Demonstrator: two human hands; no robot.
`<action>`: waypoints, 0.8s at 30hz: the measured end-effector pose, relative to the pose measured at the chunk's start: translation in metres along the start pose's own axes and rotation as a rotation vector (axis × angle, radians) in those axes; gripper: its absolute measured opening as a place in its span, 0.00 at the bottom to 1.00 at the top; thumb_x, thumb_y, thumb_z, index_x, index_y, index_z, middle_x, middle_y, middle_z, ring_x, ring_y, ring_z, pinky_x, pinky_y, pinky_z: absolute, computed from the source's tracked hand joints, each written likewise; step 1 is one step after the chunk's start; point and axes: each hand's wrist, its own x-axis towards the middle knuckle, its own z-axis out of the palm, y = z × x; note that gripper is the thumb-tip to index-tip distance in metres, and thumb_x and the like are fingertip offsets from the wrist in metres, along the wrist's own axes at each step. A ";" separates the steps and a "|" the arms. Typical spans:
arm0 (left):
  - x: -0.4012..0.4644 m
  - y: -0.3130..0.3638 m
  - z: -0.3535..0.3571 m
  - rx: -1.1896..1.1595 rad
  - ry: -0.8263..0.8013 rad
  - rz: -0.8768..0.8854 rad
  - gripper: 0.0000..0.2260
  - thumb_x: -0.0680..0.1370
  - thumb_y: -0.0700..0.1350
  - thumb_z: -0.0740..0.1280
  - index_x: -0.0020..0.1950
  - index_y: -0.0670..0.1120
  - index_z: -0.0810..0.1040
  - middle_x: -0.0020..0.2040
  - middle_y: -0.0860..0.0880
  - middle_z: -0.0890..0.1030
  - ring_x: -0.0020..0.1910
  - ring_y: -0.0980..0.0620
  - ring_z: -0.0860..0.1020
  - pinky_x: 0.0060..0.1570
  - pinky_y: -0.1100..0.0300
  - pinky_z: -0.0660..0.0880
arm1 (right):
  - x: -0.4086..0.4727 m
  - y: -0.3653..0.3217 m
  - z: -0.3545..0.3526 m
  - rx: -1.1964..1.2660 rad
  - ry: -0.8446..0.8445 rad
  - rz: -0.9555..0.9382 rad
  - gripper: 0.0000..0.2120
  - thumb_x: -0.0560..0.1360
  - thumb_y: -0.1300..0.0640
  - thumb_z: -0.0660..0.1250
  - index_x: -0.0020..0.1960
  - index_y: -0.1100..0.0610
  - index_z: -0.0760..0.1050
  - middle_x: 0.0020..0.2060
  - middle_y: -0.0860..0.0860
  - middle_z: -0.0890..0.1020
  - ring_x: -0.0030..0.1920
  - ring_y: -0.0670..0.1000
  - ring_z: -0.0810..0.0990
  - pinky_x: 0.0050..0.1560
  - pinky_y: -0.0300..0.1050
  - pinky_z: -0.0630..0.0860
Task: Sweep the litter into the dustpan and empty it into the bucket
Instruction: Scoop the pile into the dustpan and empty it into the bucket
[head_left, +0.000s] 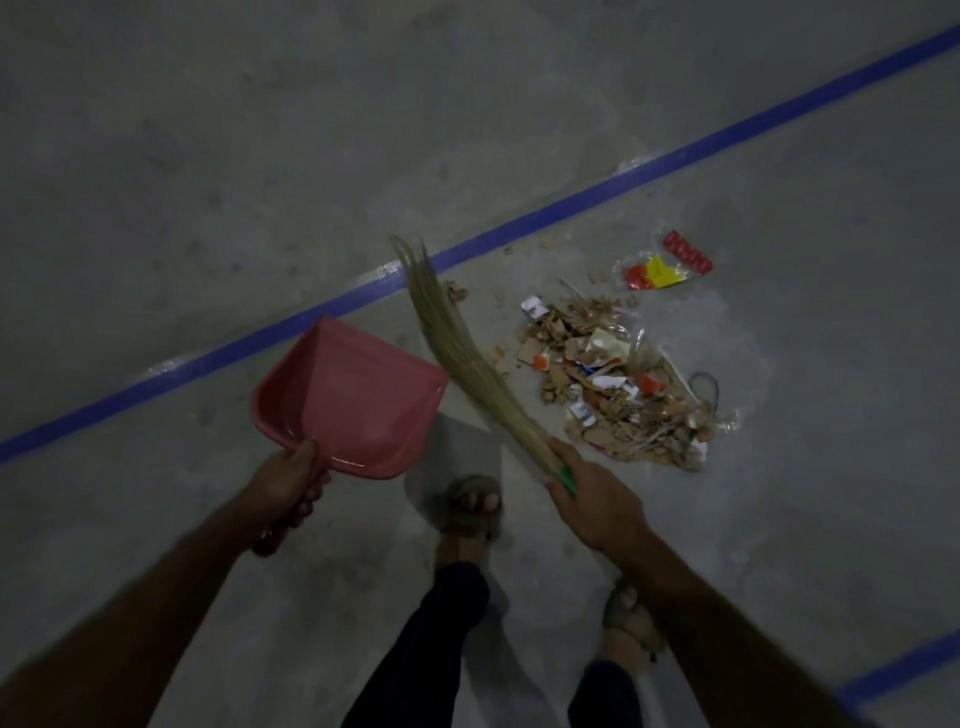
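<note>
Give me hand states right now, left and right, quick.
Left hand: closed around the handle of the pink dustpan, which looks empty.
Right hand: closed around the broom near its green band.

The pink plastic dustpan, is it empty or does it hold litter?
Empty: the pink plastic dustpan shows only bare pink inside; the litter pile lies on the floor.

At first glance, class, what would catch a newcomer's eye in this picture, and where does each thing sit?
The pink dustpan stands out most, held up by its handle in the left hand at centre left. Right of it, the right hand grips a straw broom whose bristles point up toward a blue line crossing the grey floor. A pile of litter lies on the floor further right, with a bright red and yellow wrapper just beyond it.
</note>
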 end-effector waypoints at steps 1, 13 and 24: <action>0.009 0.005 -0.006 0.023 -0.005 0.009 0.24 0.84 0.57 0.54 0.42 0.39 0.75 0.25 0.48 0.69 0.20 0.52 0.64 0.27 0.66 0.60 | 0.023 -0.014 0.003 -0.013 0.002 0.005 0.28 0.81 0.41 0.57 0.79 0.42 0.55 0.57 0.56 0.80 0.52 0.57 0.80 0.48 0.50 0.78; 0.049 0.036 0.027 0.238 -0.156 0.067 0.25 0.84 0.58 0.55 0.43 0.38 0.75 0.25 0.48 0.70 0.19 0.53 0.65 0.22 0.66 0.59 | -0.036 0.033 0.019 0.423 -0.007 0.380 0.24 0.80 0.43 0.63 0.75 0.41 0.61 0.51 0.46 0.80 0.43 0.47 0.81 0.42 0.44 0.79; 0.032 0.075 0.089 0.296 -0.204 0.141 0.25 0.84 0.57 0.56 0.42 0.37 0.75 0.25 0.48 0.69 0.20 0.52 0.65 0.22 0.66 0.60 | -0.125 0.093 -0.028 0.232 0.294 0.396 0.29 0.79 0.49 0.65 0.78 0.40 0.60 0.50 0.49 0.81 0.42 0.49 0.80 0.40 0.43 0.74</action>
